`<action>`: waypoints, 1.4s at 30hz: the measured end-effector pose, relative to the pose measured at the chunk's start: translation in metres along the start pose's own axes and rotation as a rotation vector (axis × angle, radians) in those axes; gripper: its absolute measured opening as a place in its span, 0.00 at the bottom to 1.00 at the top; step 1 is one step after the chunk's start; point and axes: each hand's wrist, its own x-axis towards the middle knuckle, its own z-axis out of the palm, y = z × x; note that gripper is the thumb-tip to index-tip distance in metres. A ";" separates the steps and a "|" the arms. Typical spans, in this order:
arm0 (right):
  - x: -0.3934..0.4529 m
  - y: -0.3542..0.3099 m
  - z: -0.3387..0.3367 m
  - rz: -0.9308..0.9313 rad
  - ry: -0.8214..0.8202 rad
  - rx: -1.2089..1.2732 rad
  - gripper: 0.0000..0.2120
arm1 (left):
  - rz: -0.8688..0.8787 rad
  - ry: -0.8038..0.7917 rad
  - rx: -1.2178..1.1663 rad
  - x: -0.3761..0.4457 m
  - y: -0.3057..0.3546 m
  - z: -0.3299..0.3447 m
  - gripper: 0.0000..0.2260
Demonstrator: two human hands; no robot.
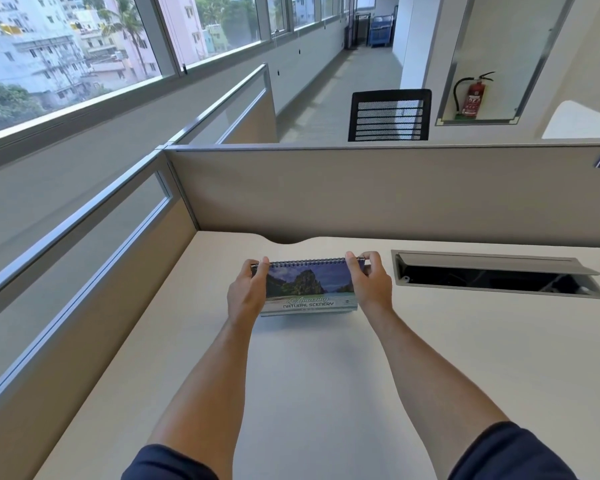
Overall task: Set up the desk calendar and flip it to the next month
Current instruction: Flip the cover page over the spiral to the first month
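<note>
A spiral-bound desk calendar (309, 287) stands on the pale desk (326, 375), its cover facing me with a sea-and-cliff photo and the words "Natural Scenery". Its wire binding runs along the top edge. My left hand (248, 294) grips the calendar's left end, thumb on the front near the binding. My right hand (369, 285) grips the right end the same way, fingers pinching the top corner. The calendar's bottom edge rests on or just above the desk; its back side is hidden.
An open cable hatch (499, 275) with a raised grey lid lies in the desk right of the calendar. Beige partition walls (361, 192) close the desk at the back and left. A black mesh chair (390, 116) stands beyond the partition.
</note>
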 end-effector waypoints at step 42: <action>-0.014 0.053 -0.009 0.176 -0.023 -0.002 0.15 | 0.554 0.144 0.658 -0.013 0.008 0.011 0.27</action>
